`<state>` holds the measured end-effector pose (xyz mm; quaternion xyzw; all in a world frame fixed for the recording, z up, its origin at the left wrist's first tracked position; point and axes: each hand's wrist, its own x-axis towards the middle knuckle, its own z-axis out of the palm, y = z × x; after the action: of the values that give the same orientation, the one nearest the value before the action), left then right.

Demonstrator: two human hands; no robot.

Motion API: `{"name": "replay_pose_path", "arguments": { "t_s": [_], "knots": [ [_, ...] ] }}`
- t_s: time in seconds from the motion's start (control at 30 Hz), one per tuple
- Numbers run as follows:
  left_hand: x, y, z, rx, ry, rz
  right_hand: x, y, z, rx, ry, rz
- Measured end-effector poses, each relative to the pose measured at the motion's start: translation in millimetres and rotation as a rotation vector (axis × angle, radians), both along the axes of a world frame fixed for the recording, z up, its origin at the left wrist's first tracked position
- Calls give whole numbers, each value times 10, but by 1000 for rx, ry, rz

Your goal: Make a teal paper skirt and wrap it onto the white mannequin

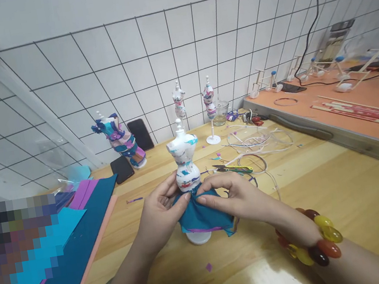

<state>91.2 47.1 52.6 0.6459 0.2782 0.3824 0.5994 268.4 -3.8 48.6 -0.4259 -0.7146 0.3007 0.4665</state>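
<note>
A small white mannequin [184,155] with paint smears stands on a round base on the wooden table [345,194]. A teal piece of foam sheet [201,217] is wrapped round its waist like a skirt. My left hand [159,211] pinches the teal piece from the left, fingers closed on it. From the right, my right hand [234,195] presses the same piece against the mannequin's waist, fingers together. A green bangle is on my left wrist and a beaded amber bracelet on my right.
Foam sheets [67,257] in teal, blue, purple and pink lie at the left. A dressed mannequin [121,141], two phones [141,134] and two mannequins [209,105] stand near the tiled wall. Scissors [231,169], cord loops and an orange bench [349,107] are at the right.
</note>
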Motion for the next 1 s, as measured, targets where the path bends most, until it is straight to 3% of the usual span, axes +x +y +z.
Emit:
{"name": "replay_pose_path", "arguments": {
  "t_s": [0.33,0.8,1.0],
  "knots": [
    [23,2,-30,-14,-9,37,-47,27,-50,99,-60,-67],
    [1,12,-7,-24,-44,-60,-72,71,-101,90,13,-143],
    [-2,15,-34,-18,-35,-37,-87,71,-104,87,11,-185]
  ]
}}
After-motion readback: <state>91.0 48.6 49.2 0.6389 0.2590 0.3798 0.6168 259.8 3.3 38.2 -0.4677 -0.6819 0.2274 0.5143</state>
